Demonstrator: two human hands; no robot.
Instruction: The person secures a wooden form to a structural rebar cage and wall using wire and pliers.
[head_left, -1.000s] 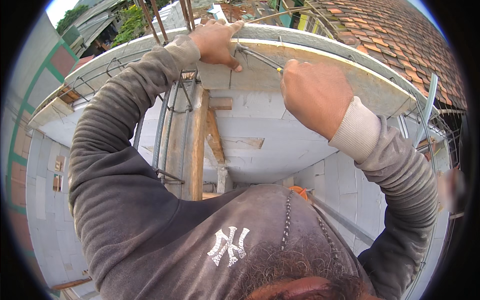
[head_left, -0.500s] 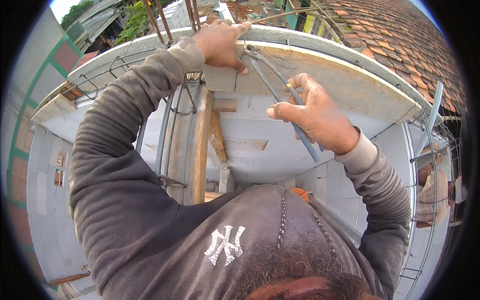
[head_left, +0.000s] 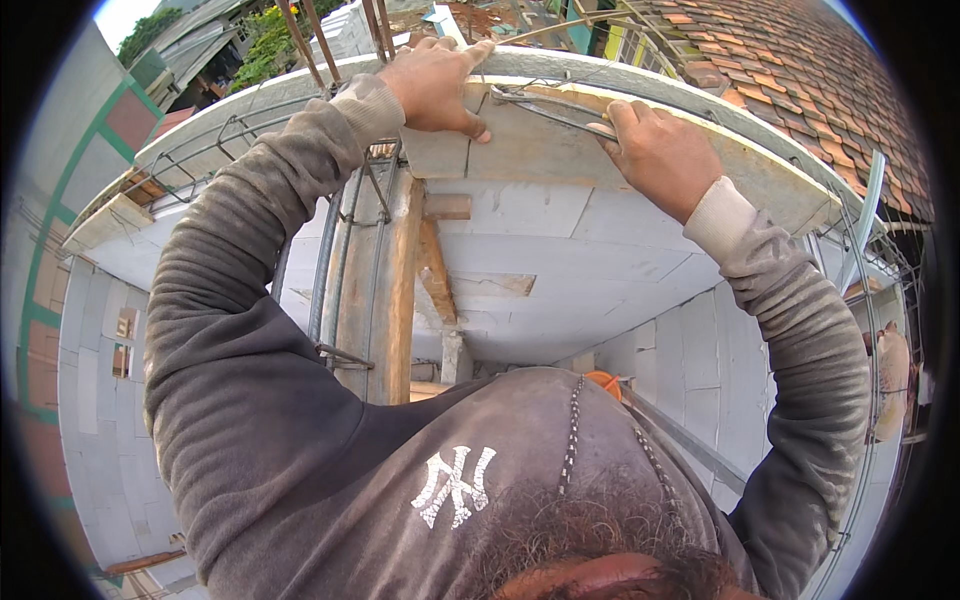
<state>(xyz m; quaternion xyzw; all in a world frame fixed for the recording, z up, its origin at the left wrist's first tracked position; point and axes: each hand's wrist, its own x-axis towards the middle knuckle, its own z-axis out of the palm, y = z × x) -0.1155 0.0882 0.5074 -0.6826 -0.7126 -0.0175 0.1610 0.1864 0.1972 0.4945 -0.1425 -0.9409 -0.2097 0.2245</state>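
My right hand [head_left: 665, 155] is closed round the handles of long pincers [head_left: 553, 108], which lie nearly level along the top of a near formwork board [head_left: 650, 155]. Their jaws reach the board's upper edge, where a thin wire seems to be; its details are too small to tell. To the left, my left hand [head_left: 435, 88] rests across the top of the formwork. Its thumb and index finger are spread apart, with the thumb against the board's near face. The other fingertips are partly hidden.
A rebar cage [head_left: 345, 240] runs toward me beside a wooden beam [head_left: 400, 290]. Upright rebars [head_left: 378, 28] rise beyond my left hand. A pale block wall [head_left: 690, 350] stands below on the right. A tiled roof [head_left: 800, 90] slopes at the far right.
My right hand has moved up and away from me, swinging the pincers' handles from steeply down to nearly level and closing round them. My left hand has barely moved.
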